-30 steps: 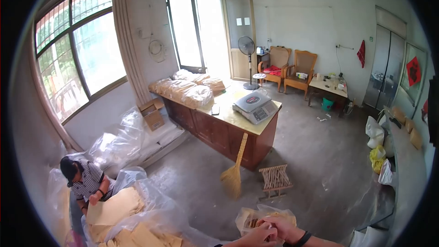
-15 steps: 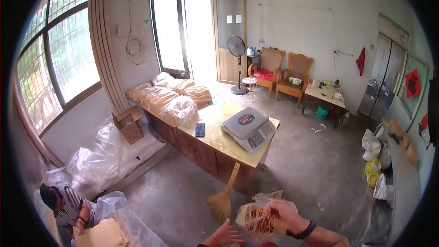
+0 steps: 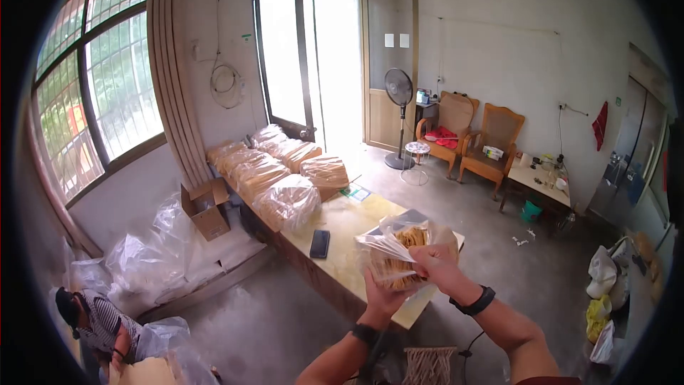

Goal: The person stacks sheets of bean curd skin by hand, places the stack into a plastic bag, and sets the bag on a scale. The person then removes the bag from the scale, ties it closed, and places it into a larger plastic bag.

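Observation:
A clear plastic bag (image 3: 381, 246) of thin brown strips (image 3: 412, 237), kind not plain, is held up over the near end of the yellow-topped table (image 3: 342, 232). My left hand (image 3: 385, 295) supports it from below, its fingers partly hidden behind the plastic. Gripping the bag's near right side, my right hand (image 3: 443, 268) has its fingers pinched on the film. Behind the bag the weighing scale (image 3: 409, 217) is mostly covered, only a grey edge showing. A dark phone (image 3: 320, 244) lies on the tabletop to the left.
Several filled plastic bags (image 3: 281, 189) crowd the table's far end. An open cardboard box (image 3: 206, 210) and loose plastic sheeting (image 3: 146, 249) lie to the left. A seated co-worker (image 3: 103, 324) handles tan sheets at lower left. A floor fan (image 3: 399, 93) and wooden chairs (image 3: 488, 142) stand beyond.
The bag has risen from low near the floor to above the table, in front of the scale. My left hand, previously open beside it, now holds it from below. The view has shifted.

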### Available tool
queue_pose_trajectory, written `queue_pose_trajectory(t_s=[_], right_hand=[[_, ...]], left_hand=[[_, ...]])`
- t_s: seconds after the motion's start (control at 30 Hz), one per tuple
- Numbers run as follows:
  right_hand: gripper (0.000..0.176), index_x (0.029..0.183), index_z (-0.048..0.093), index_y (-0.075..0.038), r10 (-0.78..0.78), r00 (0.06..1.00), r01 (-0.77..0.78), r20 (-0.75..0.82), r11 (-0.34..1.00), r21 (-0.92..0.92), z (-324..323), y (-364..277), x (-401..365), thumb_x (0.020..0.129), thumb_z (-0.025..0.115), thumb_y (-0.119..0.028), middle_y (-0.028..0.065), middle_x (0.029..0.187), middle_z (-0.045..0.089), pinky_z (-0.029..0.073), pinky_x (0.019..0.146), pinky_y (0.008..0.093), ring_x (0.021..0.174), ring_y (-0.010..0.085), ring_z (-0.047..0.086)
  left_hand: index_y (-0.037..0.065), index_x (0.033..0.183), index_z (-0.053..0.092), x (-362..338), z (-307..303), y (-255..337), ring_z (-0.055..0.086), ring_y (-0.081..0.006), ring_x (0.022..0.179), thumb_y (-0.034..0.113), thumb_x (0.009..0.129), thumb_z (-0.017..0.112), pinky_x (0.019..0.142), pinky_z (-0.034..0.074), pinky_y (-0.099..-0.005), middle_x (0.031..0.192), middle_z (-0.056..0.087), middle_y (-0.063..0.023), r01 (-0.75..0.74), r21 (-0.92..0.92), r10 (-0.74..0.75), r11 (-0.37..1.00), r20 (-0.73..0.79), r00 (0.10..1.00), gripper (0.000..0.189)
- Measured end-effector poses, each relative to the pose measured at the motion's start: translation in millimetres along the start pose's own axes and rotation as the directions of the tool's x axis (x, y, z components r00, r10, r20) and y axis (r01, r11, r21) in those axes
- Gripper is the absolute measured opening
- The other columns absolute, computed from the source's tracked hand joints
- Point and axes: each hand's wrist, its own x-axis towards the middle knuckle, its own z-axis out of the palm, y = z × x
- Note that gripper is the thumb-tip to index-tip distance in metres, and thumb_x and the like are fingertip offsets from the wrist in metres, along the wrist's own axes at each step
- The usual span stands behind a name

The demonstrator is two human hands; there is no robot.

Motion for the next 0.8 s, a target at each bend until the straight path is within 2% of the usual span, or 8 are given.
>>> queue_pose_trajectory(t_s=[0.13, 0.27, 0.33, 0.4, 0.47, 0.53, 0.73, 0.8], right_hand=[[0.041, 0.063, 0.050, 0.002, -0.191, 0.980, 0.197, 0.051, 0.914, -0.355, -37, 62, 76, 0.095, 0.053, -0.024, -0.0012, 0.056, 0.046, 0.037, 0.050, 0.0275, 0.054, 0.0064, 0.044], [0.030, 0.072, 0.060, 0.001, -0.117, 0.991, 0.131, 0.062, 0.824, -0.551, -79, 143, 84, 0.090, 0.059, -0.023, 0.0124, 0.062, 0.055, 0.043, 0.056, 0.0304, 0.056, 0.0155, 0.052], [0.028, 0.074, 0.061, 0.000, -0.113, 0.993, 0.113, 0.033, 0.836, -0.538, -96, 188, 73, 0.088, 0.061, -0.024, 0.0132, 0.067, 0.058, 0.045, 0.058, 0.0311, 0.059, 0.0182, 0.056], [0.027, 0.075, 0.063, -0.001, -0.107, 0.994, 0.098, 0.013, 0.844, -0.527, -111, 227, 55, 0.087, 0.063, -0.025, 0.0139, 0.072, 0.062, 0.046, 0.060, 0.0317, 0.063, 0.0209, 0.060], [0.022, 0.077, 0.065, -0.003, 0.016, 0.984, -0.121, -0.180, 0.799, -0.590, -121, 261, 44, 0.083, 0.066, -0.024, 0.0128, 0.079, 0.065, 0.048, 0.062, 0.0339, 0.069, 0.0253, 0.064], [0.019, 0.080, 0.067, -0.005, 0.022, 0.977, -0.134, -0.211, 0.835, -0.533, -127, 273, 37, 0.078, 0.069, -0.023, 0.0107, 0.083, 0.067, 0.049, 0.065, 0.0349, 0.071, 0.0273, 0.064], [0.022, 0.095, 0.066, -0.010, -0.026, 0.951, -0.186, -0.307, 0.746, -0.640, -138, 274, 14, 0.074, 0.065, -0.015, 0.0110, 0.101, 0.066, 0.046, 0.086, 0.0379, 0.096, 0.0313, 0.058], [0.028, 0.103, 0.063, -0.007, -0.044, 0.866, -0.230, -0.499, 0.850, -0.474, -143, 282, 1, 0.075, 0.062, -0.010, 0.0140, 0.112, 0.062, 0.041, 0.095, 0.0400, 0.103, 0.0322, 0.055]], left_hand=[[0.016, 0.136, 0.044, 106, -51, 17, 0.050, -0.0329, 0.119, 0.066, 0.090, 0.026, 0.100, 0.038, -0.0548, 0.131, 0.051, -0.0107, -0.154, -0.019, 0.152, 0.988, -0.061, 0.986, 0.070], [0.013, 0.126, 0.051, 143, -104, 15, 0.055, -0.0264, 0.111, 0.054, 0.095, 0.030, 0.092, 0.045, -0.0482, 0.117, 0.059, -0.0067, -0.156, -0.161, 0.150, 0.975, -0.046, 0.988, 0.056], [0.016, 0.127, 0.052, 136, -134, 4, 0.056, -0.0286, 0.111, 0.053, 0.094, 0.033, 0.096, 0.044, -0.0512, 0.126, 0.057, -0.0074, -0.006, 0.131, 0.049, 0.991, -0.328, 0.943, 0.053], [0.016, 0.134, 0.041, 125, -147, 0, 0.058, -0.0255, 0.108, 0.041, 0.094, 0.045, 0.092, 0.048, -0.0486, 0.123, 0.057, -0.0079, 0.063, 0.124, -0.025, 0.990, -0.287, 0.958, 0.047], [0.017, 0.141, 0.025, 109, -128, 0, 0.059, -0.0233, 0.106, 0.027, 0.091, 0.058, 0.089, 0.050, -0.0453, 0.119, 0.056, -0.0094, 0.372, 0.543, 0.034, 0.753, -0.595, 0.803, 0.061], [0.017, 0.142, 0.014, 104, -132, 8, 0.060, -0.0243, 0.104, 0.015, 0.086, 0.064, 0.087, 0.051, -0.0436, 0.116, 0.055, -0.0102, 0.391, 0.528, 0.016, 0.754, -0.610, 0.792, 0.075], [0.005, 0.135, 0.032, 38, -163, 49, 0.061, -0.0264, 0.102, 0.016, 0.089, 0.060, 0.086, 0.053, -0.0432, 0.115, 0.056, -0.0122, 0.324, 0.472, 0.027, 0.820, -0.598, 0.801, 0.054], [-0.001, 0.133, 0.037, -8, -180, 66, 0.062, -0.0239, 0.100, 0.018, 0.088, 0.060, 0.082, 0.054, -0.0375, 0.112, 0.057, -0.0128, 0.337, 0.419, 0.039, 0.843, -0.673, 0.738, 0.054]])
